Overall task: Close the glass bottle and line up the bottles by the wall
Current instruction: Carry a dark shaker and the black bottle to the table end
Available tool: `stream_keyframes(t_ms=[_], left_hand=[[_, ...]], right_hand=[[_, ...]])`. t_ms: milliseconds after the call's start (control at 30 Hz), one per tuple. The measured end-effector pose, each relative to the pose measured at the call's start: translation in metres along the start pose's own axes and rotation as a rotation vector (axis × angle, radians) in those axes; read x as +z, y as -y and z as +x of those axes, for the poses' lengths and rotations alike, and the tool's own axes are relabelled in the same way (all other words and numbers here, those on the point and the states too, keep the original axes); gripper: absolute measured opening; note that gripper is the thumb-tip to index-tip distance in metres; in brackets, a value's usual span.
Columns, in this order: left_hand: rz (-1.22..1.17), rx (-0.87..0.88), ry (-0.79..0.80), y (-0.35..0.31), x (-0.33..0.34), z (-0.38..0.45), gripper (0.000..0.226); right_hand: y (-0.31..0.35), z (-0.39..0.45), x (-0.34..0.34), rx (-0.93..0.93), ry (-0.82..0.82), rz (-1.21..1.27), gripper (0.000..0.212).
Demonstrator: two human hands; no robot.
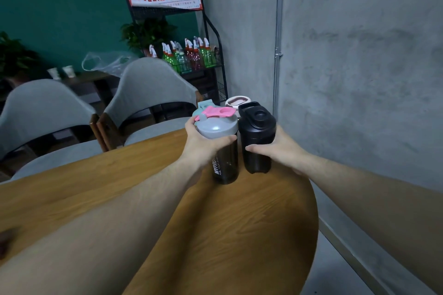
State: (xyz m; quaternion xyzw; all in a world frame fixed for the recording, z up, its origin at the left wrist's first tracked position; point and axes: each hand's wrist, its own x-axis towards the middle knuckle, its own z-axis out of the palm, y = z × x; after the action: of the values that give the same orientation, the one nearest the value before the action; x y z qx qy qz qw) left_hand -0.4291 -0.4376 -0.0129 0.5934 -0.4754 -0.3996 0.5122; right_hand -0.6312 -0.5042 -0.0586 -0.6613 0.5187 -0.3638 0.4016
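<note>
My left hand (203, 145) grips a dark shaker bottle (226, 167) with a grey lid and pink flip cap (217, 112). Just to its right, my right hand (279, 148) wraps around an all-black bottle (257, 136) with a black lid. Both bottles stand upright, side by side, at the far right end of the wooden table (227, 234). Behind them I can see only the tops of two more bottles: a pale teal lid (205, 104) and a white lid with a brownish ring (237, 101). No glass bottle can be made out.
The grey concrete wall (359, 79) with a metal pipe (278, 43) runs along the table's right side. Two grey chairs (148, 93) stand at the table's far side. A black rack (191, 55) of spray bottles stands in the corner.
</note>
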Motion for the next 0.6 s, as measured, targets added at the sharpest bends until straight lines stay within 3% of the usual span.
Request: stream_keyframes(t_ms=[267,367,467,600], left_hand=[[0.034,-0.035,0.021,-0.005,-0.006,-0.007,0.128],[0.099,-0.063,-0.002,-0.003,-0.017,-0.016,0.13],[0.149,-0.07,-0.016,0.001,-0.042,-0.036,0.117],[0.204,-0.088,-0.004,0.011,-0.094,-0.069,0.082]], right_hand=[[0.007,-0.024,-0.007,0.237,0.001,-0.073,0.125],[0.01,-0.051,-0.007,0.398,0.055,-0.199,0.097],[0.02,-0.083,0.002,0.436,0.167,-0.291,0.059],[0.046,-0.112,0.037,0.346,0.242,-0.266,0.046]])
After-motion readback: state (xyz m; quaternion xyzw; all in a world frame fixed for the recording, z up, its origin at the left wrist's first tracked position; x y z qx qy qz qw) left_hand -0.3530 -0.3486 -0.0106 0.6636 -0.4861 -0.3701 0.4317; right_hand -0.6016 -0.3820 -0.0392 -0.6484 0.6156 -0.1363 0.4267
